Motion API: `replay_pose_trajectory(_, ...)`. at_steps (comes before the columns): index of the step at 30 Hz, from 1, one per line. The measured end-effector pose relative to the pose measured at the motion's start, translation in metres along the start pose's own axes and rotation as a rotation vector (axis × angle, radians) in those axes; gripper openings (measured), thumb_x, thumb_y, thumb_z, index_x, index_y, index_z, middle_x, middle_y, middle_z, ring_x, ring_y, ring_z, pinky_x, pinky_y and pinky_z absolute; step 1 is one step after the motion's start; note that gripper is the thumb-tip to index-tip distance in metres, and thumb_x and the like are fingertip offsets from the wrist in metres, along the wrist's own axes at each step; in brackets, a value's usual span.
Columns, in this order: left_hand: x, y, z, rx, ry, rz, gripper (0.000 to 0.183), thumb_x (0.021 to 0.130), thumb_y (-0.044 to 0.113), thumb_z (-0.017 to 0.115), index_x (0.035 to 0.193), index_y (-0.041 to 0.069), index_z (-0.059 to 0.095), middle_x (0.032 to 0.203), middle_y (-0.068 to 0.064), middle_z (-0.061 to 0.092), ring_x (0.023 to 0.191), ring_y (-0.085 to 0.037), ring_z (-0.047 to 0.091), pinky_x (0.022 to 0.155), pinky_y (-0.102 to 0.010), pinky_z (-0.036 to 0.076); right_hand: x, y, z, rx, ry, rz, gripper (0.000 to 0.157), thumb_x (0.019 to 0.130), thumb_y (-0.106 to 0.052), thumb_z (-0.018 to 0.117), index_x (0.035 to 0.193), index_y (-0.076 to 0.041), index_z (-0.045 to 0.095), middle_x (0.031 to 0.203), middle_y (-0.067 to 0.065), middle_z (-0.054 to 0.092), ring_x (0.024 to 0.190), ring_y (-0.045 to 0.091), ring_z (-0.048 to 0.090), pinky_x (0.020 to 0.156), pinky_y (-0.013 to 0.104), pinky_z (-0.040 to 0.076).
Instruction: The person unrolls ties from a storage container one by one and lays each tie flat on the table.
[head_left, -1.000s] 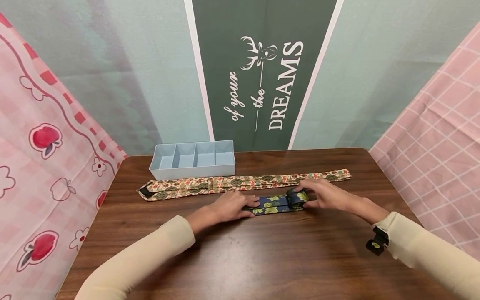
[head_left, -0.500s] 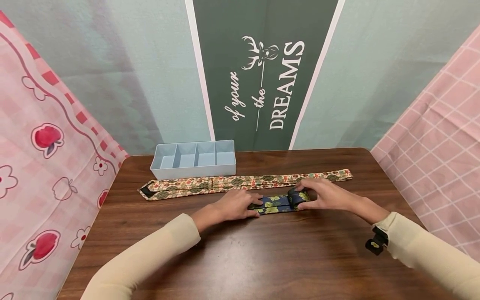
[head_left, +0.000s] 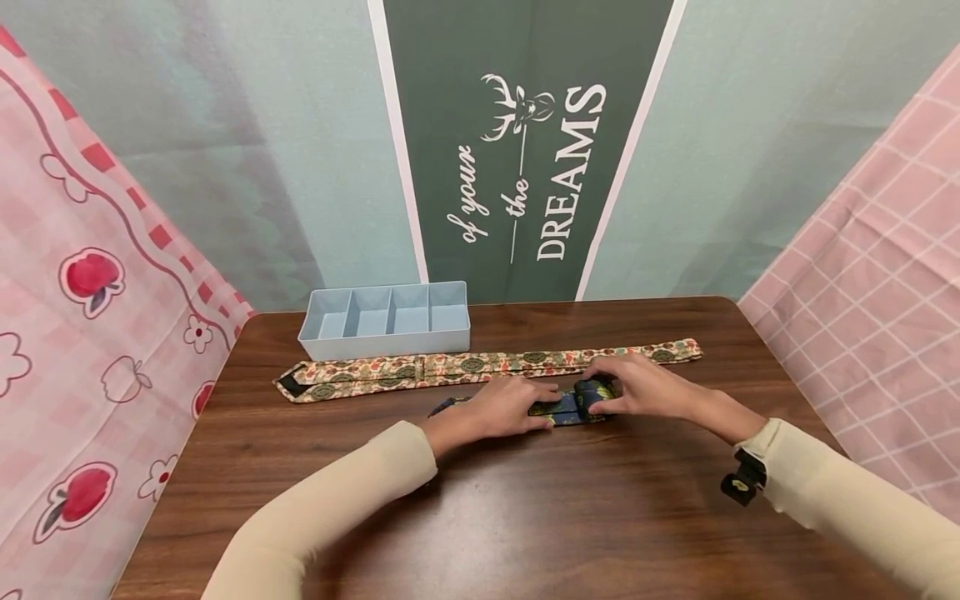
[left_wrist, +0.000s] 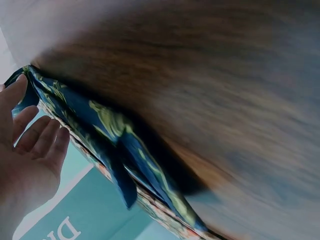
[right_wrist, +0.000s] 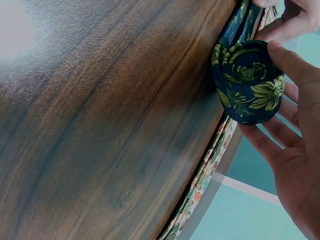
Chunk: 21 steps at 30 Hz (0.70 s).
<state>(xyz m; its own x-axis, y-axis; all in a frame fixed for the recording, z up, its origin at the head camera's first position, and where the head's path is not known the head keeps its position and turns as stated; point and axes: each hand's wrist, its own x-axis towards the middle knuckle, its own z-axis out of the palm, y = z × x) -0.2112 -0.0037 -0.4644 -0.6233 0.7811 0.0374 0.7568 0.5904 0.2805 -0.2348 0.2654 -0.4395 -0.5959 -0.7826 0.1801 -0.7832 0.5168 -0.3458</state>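
A navy necktie with yellow-green leaves lies across the table, its right end wound into a thick roll point(head_left: 597, 393). My right hand point(head_left: 648, 388) holds that roll, thumb on the near side and fingers behind; the right wrist view shows the coiled layers point(right_wrist: 250, 67) from the side. My left hand point(head_left: 506, 408) rests over the unrolled length, fingertips close to the roll, covering part of the tie. In the left wrist view, the thumb point(left_wrist: 19, 87) is at the necktie point(left_wrist: 100, 112) and the other fingers are loosely extended. The tie's pointed tail point(head_left: 447, 405) shows left of the hand.
Behind the navy tie, a cream necktie with a floral pattern point(head_left: 465, 363) lies stretched out flat. A light blue box with several compartments point(head_left: 386, 343) stands at the back left of the brown wooden table point(head_left: 480, 517). Fabric curtains point(head_left: 862, 250) enclose the sides and back.
My left hand has slid right along the tie toward the roll, and the tie's tail now shows behind it. My right hand stays on the roll, its fingers shifting slightly.
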Motion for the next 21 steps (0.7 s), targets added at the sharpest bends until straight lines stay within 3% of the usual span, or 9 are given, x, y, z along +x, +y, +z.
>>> replay_pose_trajectory(4, 0.0075, 0.0023, 0.0033, 0.002, -0.016, 0.013, 0.048, 0.093, 0.042, 0.065, 0.136, 0.021, 0.061, 0.141, 0.003, 0.055, 0.114, -0.017, 0.064, 0.087, -0.033, 0.054, 0.0024, -0.0003, -0.0014, 0.015, -0.024, -0.02, 0.045, 0.078, -0.033, 0.083, 0.116, -0.013, 0.068, 0.106, -0.004, 0.069, 0.08, 0.002, 0.062, 0.063, 0.025, 0.052)
replay_pose_trajectory(8, 0.0104, 0.0018, 0.0051, 0.008, -0.047, 0.001, 0.045, 0.095, 0.039, 0.064, 0.135, 0.021, 0.06, 0.14, 0.005, 0.055, 0.107, -0.017, 0.067, 0.086, -0.031, 0.054, 0.0051, -0.0014, -0.0026, -0.009, -0.039, -0.045, 0.045, 0.079, -0.03, 0.082, 0.117, -0.009, 0.069, 0.108, 0.001, 0.071, 0.079, 0.004, 0.064, 0.062, 0.024, 0.053)
replay_pose_trajectory(12, 0.0091, 0.0005, 0.0051, 0.001, -0.063, -0.007, 0.042, 0.096, 0.036, 0.063, 0.135, 0.022, 0.06, 0.14, 0.006, 0.055, 0.105, -0.016, 0.067, 0.086, -0.03, 0.054, 0.0058, -0.0021, -0.0039, -0.022, -0.056, -0.048, 0.044, 0.079, -0.027, 0.082, 0.118, -0.008, 0.07, 0.106, 0.002, 0.072, 0.077, 0.004, 0.063, 0.062, 0.023, 0.052)
replay_pose_trajectory(21, 0.0042, -0.0029, 0.0066, -0.007, -0.059, 0.006, 0.042, 0.095, 0.037, 0.063, 0.135, 0.023, 0.06, 0.14, 0.007, 0.055, 0.114, -0.016, 0.063, 0.089, -0.03, 0.053, 0.0023, 0.0006, -0.0068, -0.002, -0.1, -0.074, 0.042, 0.079, -0.022, 0.083, 0.117, -0.009, 0.071, 0.107, 0.0, 0.072, 0.088, 0.008, 0.065, 0.068, 0.031, 0.055)
